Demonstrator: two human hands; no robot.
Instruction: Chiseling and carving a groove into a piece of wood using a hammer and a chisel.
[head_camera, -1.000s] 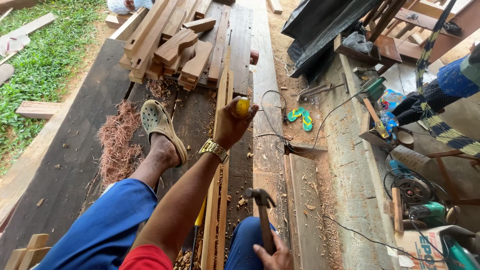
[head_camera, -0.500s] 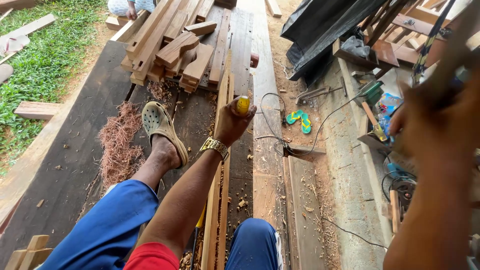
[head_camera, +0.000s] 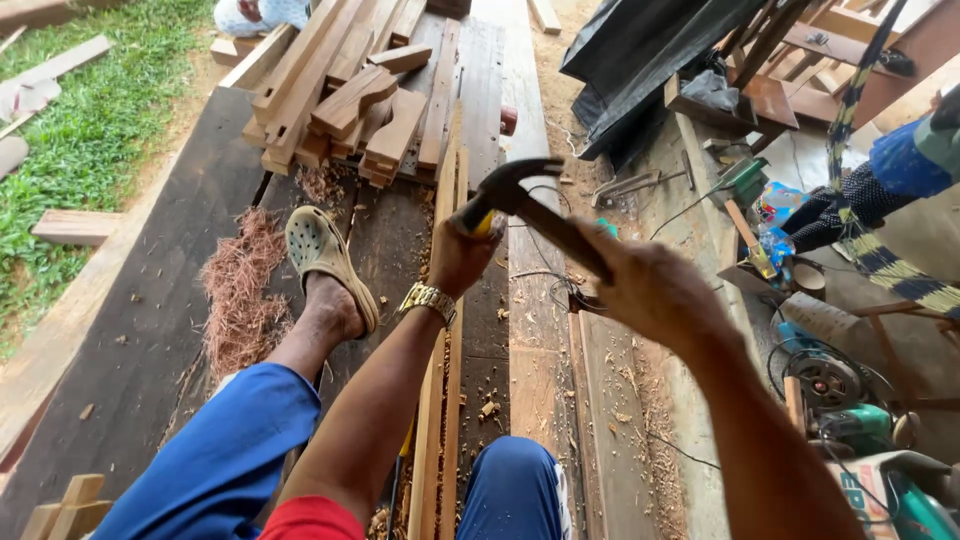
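Dark, weathered planks fill the frame's centre as an outdoor work floor, with grass at upper left. Pale sawn timber offcuts pile up top centre. A narrow upright wooden strip runs up the middle. The right hand is closed around a wooden-handled hammer. The left hand grips a yellow-handled chisel at the centre.

colourful plastic packet — right, on floor beside wooden box

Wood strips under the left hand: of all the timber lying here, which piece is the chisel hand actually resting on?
The left hand rests on the pale narrow strip pair running between the legs, not the stacked offcuts beyond or the dark planks beside.
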